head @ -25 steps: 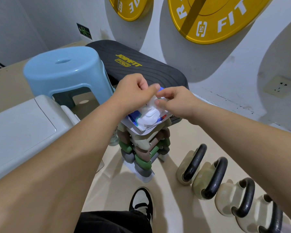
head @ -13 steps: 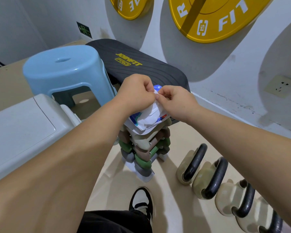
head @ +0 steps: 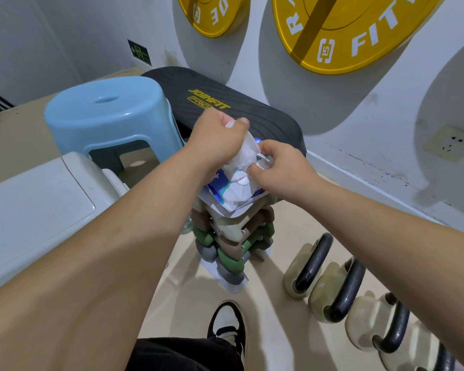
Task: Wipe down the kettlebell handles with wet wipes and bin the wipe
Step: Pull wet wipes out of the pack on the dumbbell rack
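Left hand [head: 217,135] fingers pinched on a white wipe [head: 245,153], lifted above the wipe pack [head: 231,191]. Right hand [head: 281,167] fingers closed on the pack's opening. Pack sits atop dumbbell rack [head: 233,242]. Kettlebells [head: 330,285] at 4 o'clock from pack.

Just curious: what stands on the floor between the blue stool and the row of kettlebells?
In the head view, a dumbbell rack stands between the blue stool and the kettlebells, with the wet wipe pack on top.

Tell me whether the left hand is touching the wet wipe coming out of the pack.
Touching. The head view shows the left hand pinching the white wet wipe at its top, lifting it from the pack, which the right hand steadies.
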{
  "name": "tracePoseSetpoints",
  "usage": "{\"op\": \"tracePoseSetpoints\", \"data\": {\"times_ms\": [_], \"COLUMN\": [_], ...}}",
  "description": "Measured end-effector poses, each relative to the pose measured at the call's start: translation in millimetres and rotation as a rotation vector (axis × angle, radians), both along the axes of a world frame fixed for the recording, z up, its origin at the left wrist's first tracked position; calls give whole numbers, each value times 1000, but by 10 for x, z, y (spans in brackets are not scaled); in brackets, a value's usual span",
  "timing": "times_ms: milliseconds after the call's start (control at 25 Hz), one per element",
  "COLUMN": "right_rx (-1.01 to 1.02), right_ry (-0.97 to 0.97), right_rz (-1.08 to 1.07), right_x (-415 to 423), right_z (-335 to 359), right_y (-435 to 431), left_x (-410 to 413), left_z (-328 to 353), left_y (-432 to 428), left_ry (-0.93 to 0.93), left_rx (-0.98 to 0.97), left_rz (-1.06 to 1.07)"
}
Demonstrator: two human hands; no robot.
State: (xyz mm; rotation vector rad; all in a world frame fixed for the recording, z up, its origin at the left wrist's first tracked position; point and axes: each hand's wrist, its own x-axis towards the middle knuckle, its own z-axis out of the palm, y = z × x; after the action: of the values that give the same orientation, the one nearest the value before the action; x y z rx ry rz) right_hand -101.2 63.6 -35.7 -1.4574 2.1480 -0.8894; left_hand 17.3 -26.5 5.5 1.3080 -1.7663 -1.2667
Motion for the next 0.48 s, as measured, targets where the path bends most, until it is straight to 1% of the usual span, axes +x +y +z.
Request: {"op": "tracePoseSetpoints", "data": {"times_ms": [80,120,160,200,240,280,320,360,400,440,480], "right_rx": [-44,-48,-48,-38,-20,-4,-6,-30,-72,-116,-155], "right_ry": [-93,-134,-184,-246,-311,-362,-397,-430,-469,-512,-567], "right_rz": [-18,-33,-48,-60,-67,-68,-73,-92,-124,-152,-165], "right_x": [18,18,9,5,0,0,-7,-29,-61,-114,-170], "right_z": [33,46,52,63,71,86,112,151,198,262,335], "right_y": [34,45,48,48,54,70,91,114,145,189,260], "left_x": [61,76,88,91,82,66,50,17,-30,-89,-144], "left_z": [-36,-54,-38,2,80,190,325,439,512,535,507], "left_y": [32,42,57,63,74,81,120,180,264,367,476], "left_ry": [-120,-160,-143,-62,68,200,289,337,357,351,305], "left_rx": [115,122,95,35,-72,-240,-417,-538,-574,-524,-409], "left_rz": [-85,-105,-89,-38,49,154,224,221,151,42,-81]}}
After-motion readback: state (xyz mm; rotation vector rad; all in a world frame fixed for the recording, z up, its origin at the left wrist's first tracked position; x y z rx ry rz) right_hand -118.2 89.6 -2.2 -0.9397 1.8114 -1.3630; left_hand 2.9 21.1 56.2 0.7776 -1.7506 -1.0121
